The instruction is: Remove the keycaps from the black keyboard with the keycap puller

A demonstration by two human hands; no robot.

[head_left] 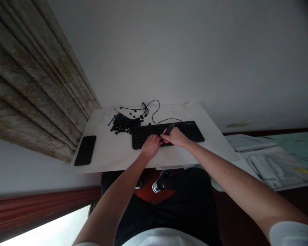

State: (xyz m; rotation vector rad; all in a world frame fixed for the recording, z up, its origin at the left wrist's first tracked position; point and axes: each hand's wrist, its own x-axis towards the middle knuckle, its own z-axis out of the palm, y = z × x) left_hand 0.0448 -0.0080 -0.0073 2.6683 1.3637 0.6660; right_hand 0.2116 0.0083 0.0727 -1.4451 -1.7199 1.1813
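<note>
A black keyboard [141, 134] lies on the white table. Many of its keys look to be off, with dark bare rows showing at the left. My left hand [151, 145] rests flat on the keyboard's front middle part, fingers stretched out and close together. Gripped in my right hand [176, 136] is a dark tool with a thick handle [170, 128], tilted with its upper end toward the back right. Its lower end points down at the keys beside my left fingertips; the tip is too small to make out, though a bit of red shows there.
A heap of loose black keycaps [123, 123] sits at the keyboard's back left, with a blue strip [112, 120] beside it. The keyboard's cable [159, 108] loops behind. A black phone [85, 150] lies at the table's [113, 155] left edge. Plastic-wrapped items [269, 167] are at the right.
</note>
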